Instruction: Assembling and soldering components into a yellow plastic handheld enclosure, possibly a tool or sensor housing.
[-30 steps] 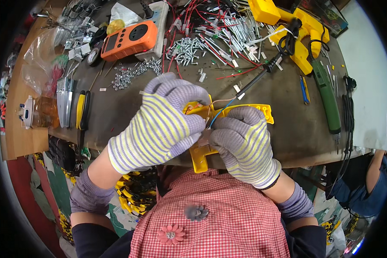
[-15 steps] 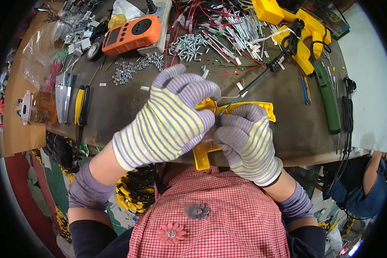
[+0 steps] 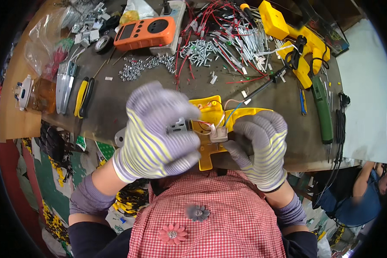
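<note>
A yellow plastic tool housing [image 3: 205, 160] lies open at the table's front edge. Inside it sit a whitish switch-like block [image 3: 219, 134] and blue, white and red wires. To its left, a slotted grey metal plate [image 3: 176, 126] shows between the thumb and fingers of my left hand [image 3: 155, 137]. That hand is motion-blurred at the fingers, hovering with thumb and fingers apart. My right hand [image 3: 262, 148] is beside the housing's right arm, fingers curved and parted from the thumb, nothing visible between them. Both hands wear striped knit gloves.
Behind lie nuts [image 3: 133, 69], screws [image 3: 200, 52], metal rods [image 3: 249, 43] and an orange meter [image 3: 144, 34]. A green electric screwdriver [image 3: 322, 112] and yellow housings [image 3: 273, 19] are right. Yellow-black cutters [image 3: 84, 96] and an amber bottle [image 3: 43, 94] are left. Another person [image 3: 357, 202] sits at right.
Both hands have drawn apart from the housing, the left moving left and the right moving right. The wires, white block and metal plate now show. The view has shifted slightly.
</note>
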`<action>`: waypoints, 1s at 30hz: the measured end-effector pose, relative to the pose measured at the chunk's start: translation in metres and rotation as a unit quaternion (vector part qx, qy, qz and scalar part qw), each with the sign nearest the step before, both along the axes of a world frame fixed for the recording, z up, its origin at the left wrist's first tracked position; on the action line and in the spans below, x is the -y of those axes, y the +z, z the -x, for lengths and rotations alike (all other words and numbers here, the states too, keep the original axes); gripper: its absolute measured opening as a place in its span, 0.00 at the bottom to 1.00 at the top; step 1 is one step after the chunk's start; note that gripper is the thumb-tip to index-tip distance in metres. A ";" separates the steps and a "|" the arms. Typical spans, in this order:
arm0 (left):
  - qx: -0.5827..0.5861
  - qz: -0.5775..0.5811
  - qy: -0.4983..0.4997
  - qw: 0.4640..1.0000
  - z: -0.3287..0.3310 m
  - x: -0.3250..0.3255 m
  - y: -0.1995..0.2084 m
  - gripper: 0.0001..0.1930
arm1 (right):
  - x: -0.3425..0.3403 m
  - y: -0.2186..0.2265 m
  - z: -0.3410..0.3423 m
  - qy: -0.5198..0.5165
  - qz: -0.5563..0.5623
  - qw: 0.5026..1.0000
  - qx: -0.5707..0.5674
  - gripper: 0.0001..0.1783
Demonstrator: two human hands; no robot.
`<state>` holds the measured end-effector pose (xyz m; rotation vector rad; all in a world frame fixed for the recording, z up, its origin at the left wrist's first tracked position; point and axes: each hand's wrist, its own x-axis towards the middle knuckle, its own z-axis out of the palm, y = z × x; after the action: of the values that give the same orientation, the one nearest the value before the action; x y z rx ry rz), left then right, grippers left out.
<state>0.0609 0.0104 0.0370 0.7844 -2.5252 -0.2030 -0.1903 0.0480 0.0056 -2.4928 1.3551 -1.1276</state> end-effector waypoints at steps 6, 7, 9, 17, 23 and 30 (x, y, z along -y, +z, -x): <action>0.065 0.023 0.101 0.992 0.004 -0.017 -0.030 0.20 | 0.015 0.019 -0.004 0.086 -0.078 0.993 -0.033 0.19; 0.068 0.018 0.124 0.990 0.004 -0.017 -0.032 0.22 | 0.021 0.022 -0.004 0.090 -0.077 0.992 -0.038 0.19; 0.063 0.013 0.135 0.989 0.004 -0.016 -0.032 0.26 | 0.032 0.029 -0.004 0.171 -0.102 0.980 -0.028 0.17; -0.010 -0.096 0.116 0.989 0.006 -0.012 -0.029 0.20 | 0.061 0.038 0.006 0.296 -0.341 0.892 0.002 0.15; -0.016 -0.114 0.106 0.988 0.004 -0.009 -0.029 0.19 | 0.052 0.036 -0.006 0.262 -0.330 0.907 -0.009 0.16; -0.001 -0.128 0.096 0.987 0.004 -0.008 -0.028 0.22 | 0.005 0.000 -0.033 0.022 -0.084 0.996 -0.031 0.22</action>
<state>0.0564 0.0183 0.0094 1.1189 -2.4325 -0.4677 -0.1575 0.0435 0.0056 -2.4435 1.3413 -0.8957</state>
